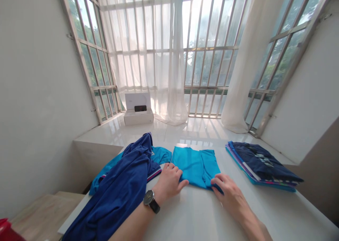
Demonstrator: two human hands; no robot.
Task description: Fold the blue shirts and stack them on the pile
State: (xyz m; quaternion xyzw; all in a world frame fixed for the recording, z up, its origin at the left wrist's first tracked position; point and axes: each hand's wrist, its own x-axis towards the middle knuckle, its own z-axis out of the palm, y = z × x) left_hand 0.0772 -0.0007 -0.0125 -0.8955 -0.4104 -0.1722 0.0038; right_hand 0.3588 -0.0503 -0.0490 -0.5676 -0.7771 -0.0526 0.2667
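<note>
Head view, sole entry.

Item: bright blue garment (188, 166), centre of the frame, lying folded into a compact, roughly four-sided piece on the white tabletop (196, 212); a strip along its right side appears turned over.

Your left hand (169, 179): at the garment's near left corner, thumb spread from the curled fingers. Whether cloth is caught beneath them, cannot tell.

Your right hand (229, 193): at the near right corner, fingers bent over the edge, thumb lower, cloth showing between. Whether they pinch it firmly, cannot tell.

Accessory: dark watch (149, 197), on your left wrist.

Lower left to centre: dark blue garment (124, 181), loose and rumpled, over further bright blue cloth (162, 154).

Right of the frame: folded stack (261, 163), dark piece uppermost, well apart from your hands.

Upper left of centre: white box (138, 118), lid raised, a dark device (140, 108) upon it.

Step in hand, by judgement: folding or squaring the bright blue garment. Next move, by judgement: calls for both near corners taken evenly, edges kept aligned, and the right-hand strip kept from slipping open.
</note>
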